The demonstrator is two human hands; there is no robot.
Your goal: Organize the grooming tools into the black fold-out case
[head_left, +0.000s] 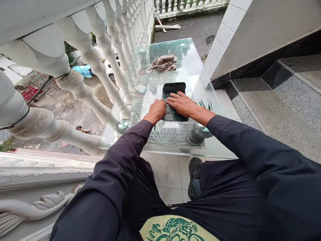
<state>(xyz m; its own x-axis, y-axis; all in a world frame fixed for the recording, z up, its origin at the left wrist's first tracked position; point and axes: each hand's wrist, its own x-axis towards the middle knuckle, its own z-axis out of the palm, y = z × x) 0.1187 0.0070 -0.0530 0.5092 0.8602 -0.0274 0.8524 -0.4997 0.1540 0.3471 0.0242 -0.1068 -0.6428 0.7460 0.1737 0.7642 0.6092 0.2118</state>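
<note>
An opened black case (175, 117) lies on the glass table, with a row of small loops or slots along its lower part. At its left edge my left hand (157, 110) is closed, knuckles up; whatever its fingers hold is hidden. A thin dark tip pokes out below that wrist. My right hand (182, 104) rests over the middle of the case, fingers stretched out and a little apart, covering part of the inside. Small metallic pieces show beside its fingertips. Several slim pen-like tools (209, 104) lie on the glass to the right of the case.
A crumpled brown-grey cloth (164, 63) sits farther back on the glass table (180, 50). A small printed card or packet (140, 88) lies left of the case. White balusters (82, 87) line the left side; stone steps (271, 103) rise on the right.
</note>
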